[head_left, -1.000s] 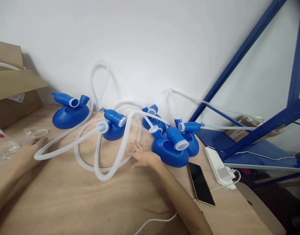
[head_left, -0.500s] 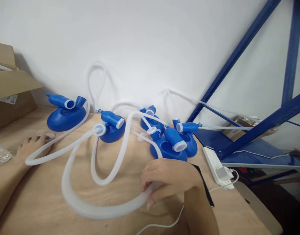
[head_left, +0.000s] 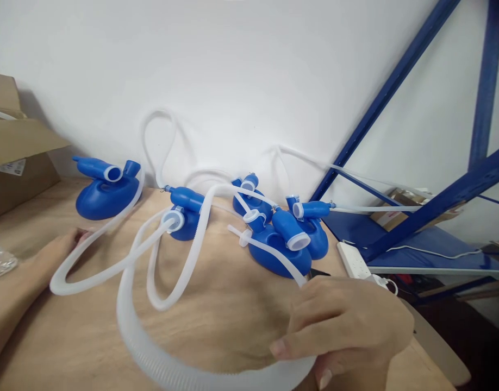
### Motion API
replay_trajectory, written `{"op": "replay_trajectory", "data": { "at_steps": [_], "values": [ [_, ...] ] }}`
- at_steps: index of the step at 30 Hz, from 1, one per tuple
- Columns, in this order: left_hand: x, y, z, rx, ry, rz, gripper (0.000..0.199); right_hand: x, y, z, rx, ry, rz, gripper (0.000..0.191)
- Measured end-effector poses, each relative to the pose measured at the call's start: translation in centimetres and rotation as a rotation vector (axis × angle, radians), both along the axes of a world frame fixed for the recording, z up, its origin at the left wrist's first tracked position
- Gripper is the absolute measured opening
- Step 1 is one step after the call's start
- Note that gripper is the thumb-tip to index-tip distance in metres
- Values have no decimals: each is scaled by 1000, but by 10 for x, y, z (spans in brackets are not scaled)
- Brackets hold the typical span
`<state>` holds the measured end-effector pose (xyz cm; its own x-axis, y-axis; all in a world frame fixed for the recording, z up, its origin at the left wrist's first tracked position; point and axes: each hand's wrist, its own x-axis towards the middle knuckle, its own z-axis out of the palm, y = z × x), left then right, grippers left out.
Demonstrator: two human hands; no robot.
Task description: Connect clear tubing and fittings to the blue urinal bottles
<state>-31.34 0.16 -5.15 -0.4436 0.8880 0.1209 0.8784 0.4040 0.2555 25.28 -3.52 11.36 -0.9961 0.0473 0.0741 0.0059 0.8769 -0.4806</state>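
My right hand (head_left: 347, 326) is closed round a translucent white corrugated hose (head_left: 151, 358) near the front right of the wooden table. From that hand a length of tube with a white connector (head_left: 245, 238) runs back to the left. My left hand (head_left: 66, 250) rests on the table at the left, its fingers partly hidden behind a loop of hose. Blue bottles stand toward the wall: one at the left (head_left: 108, 198), one in the middle (head_left: 184, 222) with tubing at its white-rimmed mouth, and several at the right (head_left: 278, 252).
An open cardboard box (head_left: 21, 179) stands at the back left, with clear plastic (head_left: 0, 262) nearer the front. A power strip (head_left: 353, 260) lies on the right edge, beside a blue metal shelf (head_left: 416, 255). The white wall closes off the back.
My right hand has moved right and nearer, pulling the hose with it. The tube with the connector has shifted right. My left hand's fingers now show less.
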Motion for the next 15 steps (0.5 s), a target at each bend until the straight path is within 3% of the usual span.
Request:
{"op": "replay_trajectory", "data": {
  "at_steps": [4, 7, 11, 15],
  "values": [
    [2, 5, 3, 2, -88, 37, 60, -18, 6, -17, -49, -51, 84, 55],
    [-1, 16, 12, -23, 5, 15, 67, -38, 12, -29, -7, -133, 30, 60],
    [-1, 44, 43, 65, 62, 39, 84, -63, 20, -32, 68, -322, -139, 64],
    [-4, 76, 70, 59, -13, -8, 99, -80, 29, -30, -138, -448, -182, 62]
  ]
}}
